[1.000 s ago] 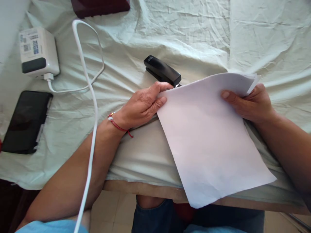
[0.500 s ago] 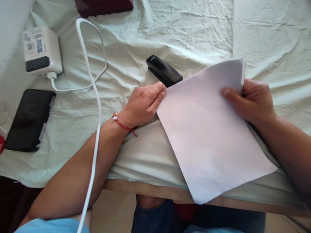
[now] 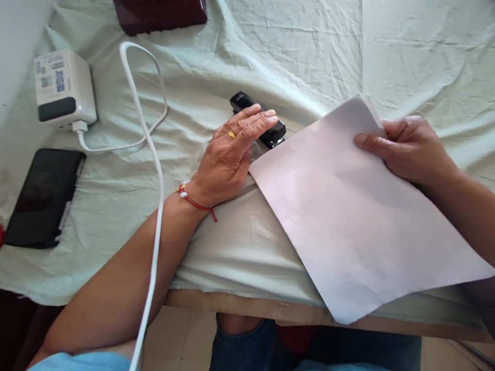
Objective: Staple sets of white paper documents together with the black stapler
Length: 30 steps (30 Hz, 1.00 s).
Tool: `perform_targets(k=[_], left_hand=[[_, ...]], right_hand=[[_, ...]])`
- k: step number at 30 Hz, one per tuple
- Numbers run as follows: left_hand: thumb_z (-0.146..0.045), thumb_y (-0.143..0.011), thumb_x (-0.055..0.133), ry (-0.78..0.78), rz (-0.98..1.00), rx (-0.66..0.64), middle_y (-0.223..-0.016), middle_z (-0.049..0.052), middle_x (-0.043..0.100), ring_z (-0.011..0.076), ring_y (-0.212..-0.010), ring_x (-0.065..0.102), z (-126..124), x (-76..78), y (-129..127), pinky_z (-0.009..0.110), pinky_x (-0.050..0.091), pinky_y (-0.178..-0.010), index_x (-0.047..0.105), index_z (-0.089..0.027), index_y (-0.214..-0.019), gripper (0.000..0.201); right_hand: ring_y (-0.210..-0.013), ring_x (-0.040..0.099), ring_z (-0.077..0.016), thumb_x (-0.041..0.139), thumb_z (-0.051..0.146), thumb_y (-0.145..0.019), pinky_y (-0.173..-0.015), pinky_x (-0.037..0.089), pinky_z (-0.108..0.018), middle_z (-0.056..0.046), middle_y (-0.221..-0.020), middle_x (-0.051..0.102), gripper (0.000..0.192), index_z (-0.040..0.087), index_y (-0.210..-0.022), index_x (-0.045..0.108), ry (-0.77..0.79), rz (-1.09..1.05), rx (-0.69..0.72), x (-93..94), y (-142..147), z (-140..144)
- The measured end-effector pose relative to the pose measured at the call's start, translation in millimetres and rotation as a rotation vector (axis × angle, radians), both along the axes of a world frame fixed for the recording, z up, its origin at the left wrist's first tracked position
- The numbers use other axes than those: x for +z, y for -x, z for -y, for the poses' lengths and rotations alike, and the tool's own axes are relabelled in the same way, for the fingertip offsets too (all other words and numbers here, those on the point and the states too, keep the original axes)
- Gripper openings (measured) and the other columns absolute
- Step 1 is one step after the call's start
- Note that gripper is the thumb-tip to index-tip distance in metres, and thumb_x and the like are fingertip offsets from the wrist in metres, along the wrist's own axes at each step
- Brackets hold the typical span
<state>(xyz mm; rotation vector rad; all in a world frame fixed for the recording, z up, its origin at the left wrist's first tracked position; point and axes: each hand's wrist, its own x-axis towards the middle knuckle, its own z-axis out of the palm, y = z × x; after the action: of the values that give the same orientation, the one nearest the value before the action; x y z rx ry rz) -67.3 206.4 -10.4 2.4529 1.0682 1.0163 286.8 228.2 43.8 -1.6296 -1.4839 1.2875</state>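
Observation:
In my right hand is a small stack of white paper sheets, pinched at its right edge with the thumb on top. The sheets slant down past the table's front edge. My left hand is off the paper, with its fingers stretched out over a black stapler. Those fingers cover the stapler's middle, and I cannot tell whether they press on it. The stapler lies on the cloth, close to the paper's upper left edge.
A white power adapter box stands at the left, with a white cable looping from it across my left forearm. Below it lies a black phone. A dark red box sits at the back on the pale green cloth.
My left hand has let go of the paper's left corner and moved up over the stapler. The sheets have swung slightly, their lower end shifting right, still held by my right hand.

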Motion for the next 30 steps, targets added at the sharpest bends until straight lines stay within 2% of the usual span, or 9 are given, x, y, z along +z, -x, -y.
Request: perform_targets(k=[1, 3, 8, 12, 14, 17, 24, 30], left_hand=[[-0.043, -0.120, 0.047, -0.037, 0.048, -0.034, -0.165, 0.005, 0.069, 0.0322, -0.165, 0.054, -1, -2.6, 2, 0.064, 0.047, -0.137, 0.056, -0.038, -0.164, 0.045], [-0.042, -0.121, 0.045, -0.071, 0.105, -0.076, -0.160, 0.004, 0.073, 0.0310, -0.161, 0.059, -2, -4.8, 4, 0.064, 0.050, -0.136, 0.058, -0.035, -0.163, 0.044], [-0.046, -0.118, 0.055, -0.025, 0.187, -0.061, -0.151, 0.003, 0.079, 0.0344, -0.157, 0.064, 3, 0.7, 5, 0.067, 0.053, -0.134, 0.065, -0.039, -0.156, 0.040], [-0.042, -0.108, 0.074, -0.109, 0.173, -0.119, -0.149, 0.006, 0.079, 0.0351, -0.151, 0.068, -1, -0.7, 5, 0.064, 0.057, -0.129, 0.066, -0.040, -0.156, 0.049], [-0.045, -0.106, 0.078, -0.122, 0.163, -0.117, -0.149, 0.006, 0.079, 0.0360, -0.149, 0.070, -4, -4.1, 5, 0.065, 0.056, -0.130, 0.068, -0.041, -0.151, 0.047], [-0.045, -0.110, 0.072, -0.082, 0.163, -0.087, -0.151, 0.004, 0.078, 0.0357, -0.151, 0.069, -6, -8.8, 4, 0.065, 0.051, -0.134, 0.071, -0.041, -0.145, 0.035], [-0.043, -0.117, 0.057, -0.020, 0.158, -0.084, -0.154, 0.003, 0.076, 0.0345, -0.156, 0.064, -3, -7.7, 6, 0.065, 0.047, -0.138, 0.070, -0.042, -0.147, 0.033], [-0.038, -0.111, 0.069, -0.106, 0.115, -0.108, -0.153, 0.003, 0.076, 0.0346, -0.152, 0.068, -6, -10.1, 6, 0.065, 0.054, -0.132, 0.068, -0.043, -0.150, 0.040]], right_hand=[[-0.046, 0.063, -0.0124, 0.090, 0.033, -0.086, -0.036, 0.048, -0.020, -0.001, -0.065, 0.076, 0.018, 0.020, -0.076, 0.085, 0.021, 0.033, -0.025, 4.8, 3, 2], [-0.048, 0.064, -0.0112, 0.083, 0.026, -0.090, -0.038, 0.049, -0.018, 0.000, -0.065, 0.077, 0.016, 0.020, -0.076, 0.084, 0.052, 0.058, -0.082, 15.3, 10, 7], [-0.050, 0.066, -0.0107, 0.082, 0.025, -0.094, -0.041, 0.051, -0.017, 0.000, -0.068, 0.078, 0.013, 0.020, -0.083, 0.086, 0.107, 0.142, -0.148, 31.8, 21, 15], [-0.046, 0.066, -0.0131, 0.083, 0.028, -0.092, -0.038, 0.050, -0.020, -0.001, -0.066, 0.078, 0.011, 0.020, -0.085, 0.087, 0.134, 0.169, -0.127, 27.5, 13, 8], [-0.043, 0.065, -0.0152, 0.084, 0.031, -0.090, -0.035, 0.048, -0.021, -0.003, -0.064, 0.077, 0.014, 0.019, -0.084, 0.087, 0.161, 0.218, -0.083, 24.0, 6, 3], [-0.043, 0.067, -0.0175, 0.085, 0.037, -0.089, -0.034, 0.047, -0.020, -0.007, -0.065, 0.079, 0.018, 0.019, -0.089, 0.088, 0.193, 0.321, -0.044, 22.3, 0, 0], [-0.040, 0.065, -0.0149, 0.085, 0.033, -0.089, -0.035, 0.047, -0.019, -0.004, -0.064, 0.078, 0.014, 0.019, -0.086, 0.089, 0.181, 0.311, -0.105, 26.2, 6, 1], [-0.041, 0.067, -0.0154, 0.085, 0.036, -0.087, -0.035, 0.046, -0.018, -0.005, -0.065, 0.079, 0.016, 0.021, -0.088, 0.090, 0.204, 0.361, -0.112, 25.2, 7, 1]])
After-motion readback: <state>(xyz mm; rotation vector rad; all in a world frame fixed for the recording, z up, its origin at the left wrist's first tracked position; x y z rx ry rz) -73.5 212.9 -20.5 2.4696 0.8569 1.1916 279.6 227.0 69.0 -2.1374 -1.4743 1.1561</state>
